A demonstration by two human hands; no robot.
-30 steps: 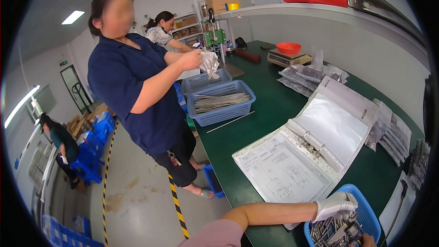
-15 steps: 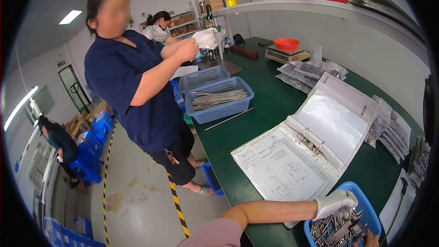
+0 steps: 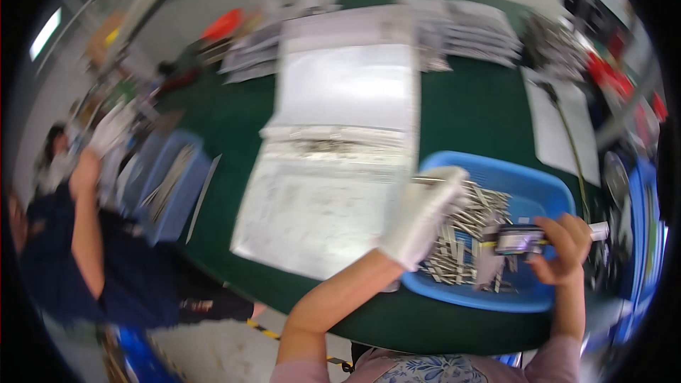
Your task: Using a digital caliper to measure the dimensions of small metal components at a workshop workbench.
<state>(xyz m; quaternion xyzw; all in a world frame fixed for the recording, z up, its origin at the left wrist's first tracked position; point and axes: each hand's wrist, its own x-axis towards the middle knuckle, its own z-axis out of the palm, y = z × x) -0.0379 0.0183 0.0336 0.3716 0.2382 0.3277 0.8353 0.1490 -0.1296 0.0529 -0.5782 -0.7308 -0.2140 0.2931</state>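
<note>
In the head view, my left hand (image 3: 420,214), in a white fabric glove, reaches into the shallow blue plastic tray (image 3: 528,183) that sits at the near right edge of the dark green table (image 3: 468,117). The gloved fingers (image 3: 445,183) are stretched forward and lie on the heap of thin grey metal pins (image 3: 469,230); the picture is blurred, so I cannot tell if they pinch any pin. Most pins lie just to the right of these fingers, their long axes running mostly away from me and fanned out.

My bare right hand (image 3: 564,241) is at the right side of the tray and holds a small digital caliper with a grey body (image 3: 521,240), which lies crosswise and points left over the pins. The left hand is nearer to the heap.

To the left of the tray lies an open white ring binder with paper sheets (image 3: 333,170), touching or almost touching the tray. Another person in a dark blue shirt (image 3: 78,269) stands at the left table edge, well apart.
</note>
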